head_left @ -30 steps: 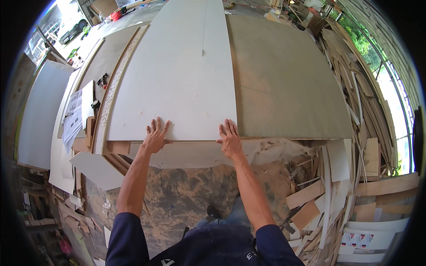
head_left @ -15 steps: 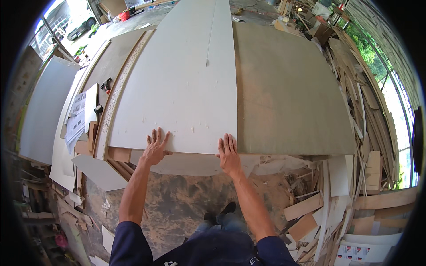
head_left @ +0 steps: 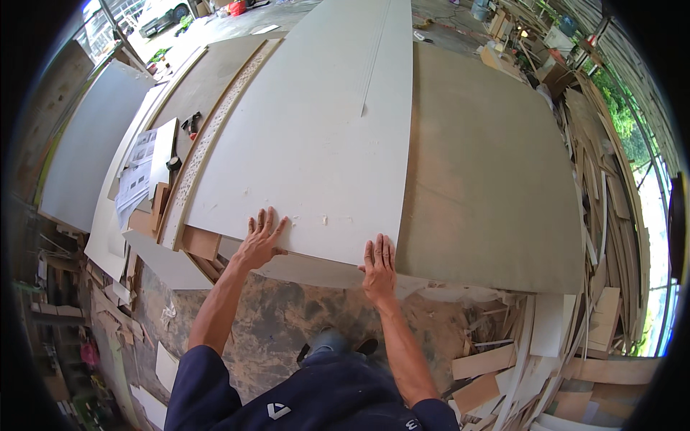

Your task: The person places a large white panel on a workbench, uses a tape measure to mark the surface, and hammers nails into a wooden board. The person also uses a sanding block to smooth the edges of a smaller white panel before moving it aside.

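Since view tilted | left hand point(head_left: 259, 244), right hand point(head_left: 379, 273) still touch white panel point(head_left: 309, 151)

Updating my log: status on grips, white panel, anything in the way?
Left grip and right grip open, both on long, flat white panel at its near edge. Possibly in the way: small pale scraps on panel.

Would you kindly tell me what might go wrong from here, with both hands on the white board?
The left hand and right hand rest bare at the near edge of the white board, so a sharp edge might nick the skin.

Small pale chips lie on the board and could scratch its face if rubbed.

Wood scraps lie in a heap at the lower right, so someone stepping that way might trip.
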Available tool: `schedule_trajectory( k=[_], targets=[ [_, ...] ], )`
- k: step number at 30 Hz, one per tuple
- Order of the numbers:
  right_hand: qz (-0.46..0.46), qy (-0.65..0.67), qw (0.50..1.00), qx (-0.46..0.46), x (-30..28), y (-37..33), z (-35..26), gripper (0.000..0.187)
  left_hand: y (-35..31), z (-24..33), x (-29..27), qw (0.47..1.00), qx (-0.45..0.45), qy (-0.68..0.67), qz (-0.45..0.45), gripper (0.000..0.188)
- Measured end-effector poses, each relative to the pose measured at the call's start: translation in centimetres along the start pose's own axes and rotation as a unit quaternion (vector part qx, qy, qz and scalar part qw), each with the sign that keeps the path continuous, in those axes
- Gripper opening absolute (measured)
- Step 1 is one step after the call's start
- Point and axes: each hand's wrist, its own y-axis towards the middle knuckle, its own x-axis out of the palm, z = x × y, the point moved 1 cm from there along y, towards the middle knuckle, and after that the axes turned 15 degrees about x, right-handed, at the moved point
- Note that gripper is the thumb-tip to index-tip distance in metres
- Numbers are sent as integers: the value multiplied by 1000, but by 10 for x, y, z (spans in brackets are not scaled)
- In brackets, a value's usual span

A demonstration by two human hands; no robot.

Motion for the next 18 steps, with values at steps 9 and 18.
schedule_trajectory(
  k=[9, 18],
  targets=[
    [12, -42, 999, 3, -4, 15, 0, 57, 14, -10, 2, 1000, 7, -2, 9, 91],
    [-5, -57, 998, 0, 1, 22, 5, 58, 17, -19, 4, 999, -3, -28, -25, 87]
  ],
)
